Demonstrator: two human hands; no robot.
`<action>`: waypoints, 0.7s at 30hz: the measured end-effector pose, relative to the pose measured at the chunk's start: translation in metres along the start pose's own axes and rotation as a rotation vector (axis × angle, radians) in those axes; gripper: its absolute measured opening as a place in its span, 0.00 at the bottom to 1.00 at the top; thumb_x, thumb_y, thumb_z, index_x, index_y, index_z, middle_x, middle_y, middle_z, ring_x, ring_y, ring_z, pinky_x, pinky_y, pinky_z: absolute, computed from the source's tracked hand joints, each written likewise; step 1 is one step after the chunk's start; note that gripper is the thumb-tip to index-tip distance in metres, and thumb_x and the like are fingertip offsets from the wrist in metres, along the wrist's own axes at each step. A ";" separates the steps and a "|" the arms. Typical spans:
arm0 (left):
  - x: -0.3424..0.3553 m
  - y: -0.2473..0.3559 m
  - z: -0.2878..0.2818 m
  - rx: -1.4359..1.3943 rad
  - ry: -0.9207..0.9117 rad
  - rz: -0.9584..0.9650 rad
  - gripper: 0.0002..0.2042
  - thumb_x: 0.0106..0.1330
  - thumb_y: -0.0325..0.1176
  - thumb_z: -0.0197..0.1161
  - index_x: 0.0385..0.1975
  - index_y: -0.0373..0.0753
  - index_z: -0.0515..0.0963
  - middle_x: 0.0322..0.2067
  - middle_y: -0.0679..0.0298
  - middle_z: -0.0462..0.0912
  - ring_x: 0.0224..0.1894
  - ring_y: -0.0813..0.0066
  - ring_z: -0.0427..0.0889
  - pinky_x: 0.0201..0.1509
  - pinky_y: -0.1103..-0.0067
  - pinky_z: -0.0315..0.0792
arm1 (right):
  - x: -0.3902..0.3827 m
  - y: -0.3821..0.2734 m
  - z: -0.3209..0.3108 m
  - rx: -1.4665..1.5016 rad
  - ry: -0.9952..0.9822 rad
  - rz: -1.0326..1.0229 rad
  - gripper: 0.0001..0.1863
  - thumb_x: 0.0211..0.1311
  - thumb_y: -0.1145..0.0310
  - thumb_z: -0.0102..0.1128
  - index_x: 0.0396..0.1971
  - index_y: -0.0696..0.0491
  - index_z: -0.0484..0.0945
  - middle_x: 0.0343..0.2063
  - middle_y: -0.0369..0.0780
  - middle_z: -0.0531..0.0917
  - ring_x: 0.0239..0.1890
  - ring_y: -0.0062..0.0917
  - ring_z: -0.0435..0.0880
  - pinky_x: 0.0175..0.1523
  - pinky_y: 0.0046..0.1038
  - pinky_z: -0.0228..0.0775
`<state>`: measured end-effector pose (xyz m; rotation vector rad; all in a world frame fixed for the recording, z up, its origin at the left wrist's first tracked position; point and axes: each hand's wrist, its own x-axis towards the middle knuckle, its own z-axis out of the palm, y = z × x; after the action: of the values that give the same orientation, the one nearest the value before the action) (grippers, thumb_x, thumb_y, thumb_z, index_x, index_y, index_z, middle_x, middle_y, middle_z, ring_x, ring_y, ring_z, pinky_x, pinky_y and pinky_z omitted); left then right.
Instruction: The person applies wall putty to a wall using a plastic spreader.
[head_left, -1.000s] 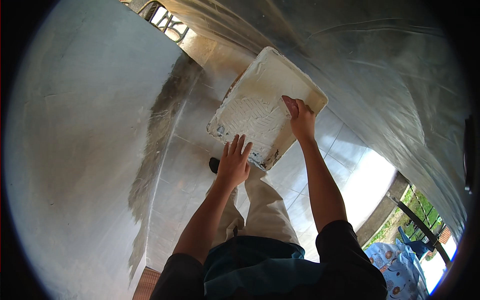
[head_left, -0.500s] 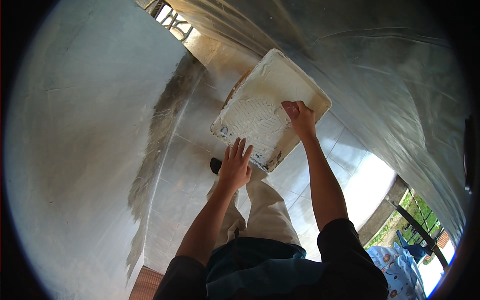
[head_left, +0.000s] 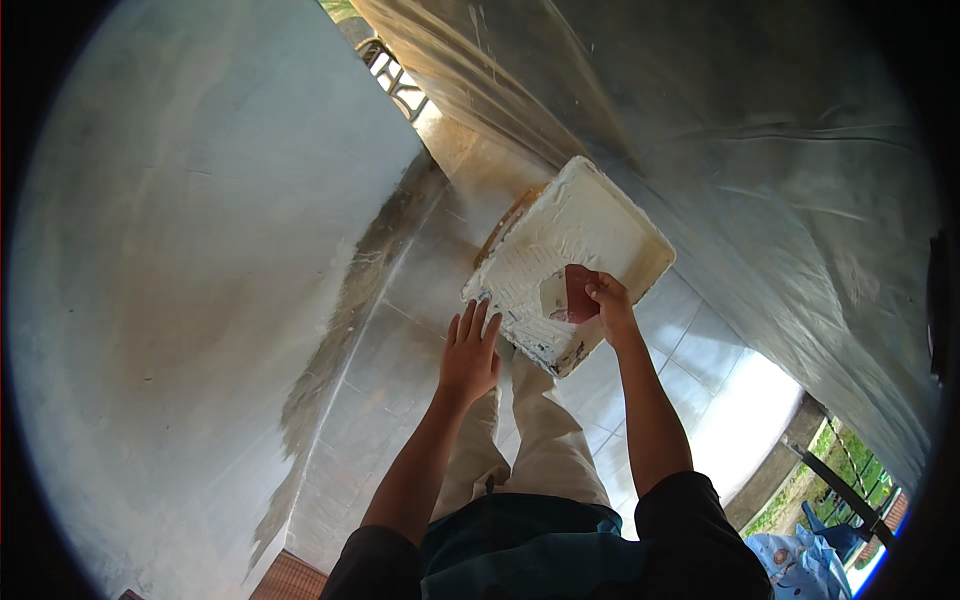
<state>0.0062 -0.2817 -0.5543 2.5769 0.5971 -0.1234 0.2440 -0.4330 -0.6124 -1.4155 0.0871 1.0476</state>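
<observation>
A shallow paint tray [head_left: 655, 248] in front of me is coated with thick white paste [head_left: 570, 225]. My right hand [head_left: 612, 302] grips a dark red scraper [head_left: 579, 293] by its edge, over the tray's near part. Pale paste covers the scraper's left side. At the tray's near left corner is my left hand [head_left: 469, 352], its fingers stretched out and slightly apart. Its fingertips reach the rim; whether they press on it I cannot tell. What holds the tray up is hidden beneath it, where an orange-brown edge [head_left: 510, 222] shows.
A large pale wall [head_left: 200, 280] with a rough grey unpainted strip [head_left: 335, 345] rises on the left. Clear plastic sheeting [head_left: 780, 230] hangs along the right. Grey tiles [head_left: 400, 370] cover the floor. A blue patterned cloth [head_left: 800, 562] lies at the lower right.
The scraper has turned and moved down and left, showing its paste-covered face. The tray sits lower and slightly right in view. My left hand stays open by its near corner.
</observation>
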 end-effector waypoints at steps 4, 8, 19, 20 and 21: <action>0.012 -0.008 -0.054 0.064 0.129 -0.022 0.30 0.55 0.28 0.58 0.62 0.38 0.63 0.68 0.51 0.57 0.72 0.51 0.53 0.72 0.56 0.52 | -0.010 -0.047 0.048 0.196 -0.128 -0.051 0.12 0.64 0.79 0.56 0.47 0.58 0.75 0.41 0.37 0.82 0.45 0.21 0.80 0.55 0.26 0.70; 0.022 -0.013 -0.114 0.087 0.267 -0.023 0.28 0.55 0.27 0.58 0.60 0.37 0.66 0.67 0.51 0.58 0.72 0.52 0.54 0.72 0.55 0.51 | -0.012 -0.086 0.090 0.336 -0.278 -0.207 0.12 0.63 0.79 0.56 0.47 0.56 0.74 0.41 0.36 0.82 0.46 0.20 0.80 0.57 0.26 0.69; 0.008 -0.017 -0.350 0.354 0.719 0.136 0.25 0.54 0.27 0.56 0.56 0.37 0.70 0.67 0.51 0.61 0.71 0.52 0.58 0.71 0.55 0.53 | -0.078 -0.249 0.245 0.400 -0.648 -0.488 0.18 0.60 0.85 0.53 0.50 0.56 0.72 0.43 0.38 0.81 0.48 0.22 0.80 0.58 0.28 0.69; 0.004 -0.018 -0.372 0.409 0.770 0.155 0.25 0.54 0.27 0.56 0.56 0.36 0.70 0.66 0.52 0.62 0.71 0.53 0.58 0.71 0.55 0.53 | -0.090 -0.266 0.262 0.362 -0.641 -0.534 0.19 0.60 0.85 0.53 0.51 0.57 0.72 0.44 0.38 0.81 0.49 0.23 0.80 0.58 0.28 0.69; 0.000 -0.017 -0.392 0.463 0.821 0.173 0.24 0.54 0.27 0.56 0.55 0.36 0.71 0.66 0.52 0.62 0.71 0.53 0.57 0.71 0.55 0.53 | -0.104 -0.281 0.277 0.364 -0.655 -0.559 0.19 0.60 0.85 0.53 0.51 0.57 0.72 0.44 0.38 0.81 0.49 0.23 0.80 0.58 0.28 0.69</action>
<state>-0.0096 -0.0800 -0.2182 3.0647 0.6666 1.0048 0.2168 -0.2077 -0.2733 -0.6560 -0.5406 0.9119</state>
